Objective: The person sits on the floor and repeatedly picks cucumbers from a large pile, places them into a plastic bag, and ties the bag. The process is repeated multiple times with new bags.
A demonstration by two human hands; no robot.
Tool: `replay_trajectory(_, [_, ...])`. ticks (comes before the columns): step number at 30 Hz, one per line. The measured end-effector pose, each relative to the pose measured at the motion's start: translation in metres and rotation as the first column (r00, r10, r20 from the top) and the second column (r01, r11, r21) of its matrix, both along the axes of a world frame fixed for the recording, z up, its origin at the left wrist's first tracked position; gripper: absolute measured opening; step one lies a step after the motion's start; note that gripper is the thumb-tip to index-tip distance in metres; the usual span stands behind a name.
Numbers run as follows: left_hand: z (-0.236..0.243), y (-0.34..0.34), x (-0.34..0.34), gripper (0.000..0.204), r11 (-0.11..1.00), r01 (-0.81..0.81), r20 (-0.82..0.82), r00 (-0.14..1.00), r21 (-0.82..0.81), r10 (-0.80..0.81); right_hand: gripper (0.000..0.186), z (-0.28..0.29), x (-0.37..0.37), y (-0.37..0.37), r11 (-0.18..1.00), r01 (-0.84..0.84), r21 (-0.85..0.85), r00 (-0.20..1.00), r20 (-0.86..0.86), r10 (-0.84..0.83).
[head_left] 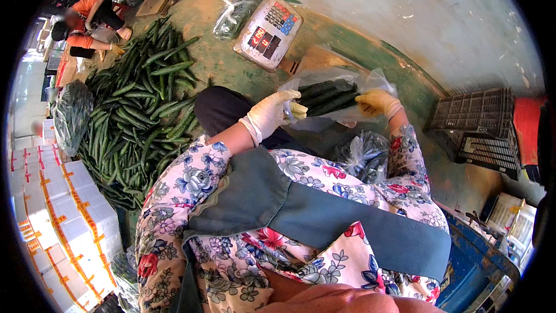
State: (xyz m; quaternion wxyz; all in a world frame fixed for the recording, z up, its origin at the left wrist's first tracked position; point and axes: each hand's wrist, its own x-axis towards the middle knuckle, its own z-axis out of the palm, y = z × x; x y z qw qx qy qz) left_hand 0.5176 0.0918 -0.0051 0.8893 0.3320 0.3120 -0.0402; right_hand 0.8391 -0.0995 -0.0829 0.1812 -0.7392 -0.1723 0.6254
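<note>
A clear plastic bag (379, 78) with several long dark green cucumbers (329, 97) in it is stretched between my hands, in front of my knees. My left hand (269, 117), in a pale glove, is closed on the bag's left end, by the cucumber ends. At the other end my right hand (377, 103), also gloved, pinches the gathered plastic. Its fingertips are partly hidden by the film. Left of my knee spreads a large heap of loose cucumbers (136, 116).
A digital scale (269, 32) stands ahead, beside a filled, tied bag (233, 14). Black crates (475, 124) stand by the wall at right. Taped white cartons (63, 214) are stacked at left. A co-worker (90, 23) crouches beyond the heap. Another plastic bag (365, 153) lies near my right forearm.
</note>
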Motion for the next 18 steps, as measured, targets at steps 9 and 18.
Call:
replay_trajectory(9, [-0.001,-0.005,0.01,0.046,0.999,0.032,0.051,0.998,-0.018,-0.031,0.034,-0.181,-0.108,-0.054,0.697,-0.715,0.059,0.689,-0.11,0.716])
replay_trajectory(18, [-0.004,-0.003,-0.012,0.048,1.0,0.005,-0.017,1.0,0.006,-0.005,0.049,-0.21,-0.142,-0.031,0.607,-0.795,-0.015,0.558,0.373,0.741])
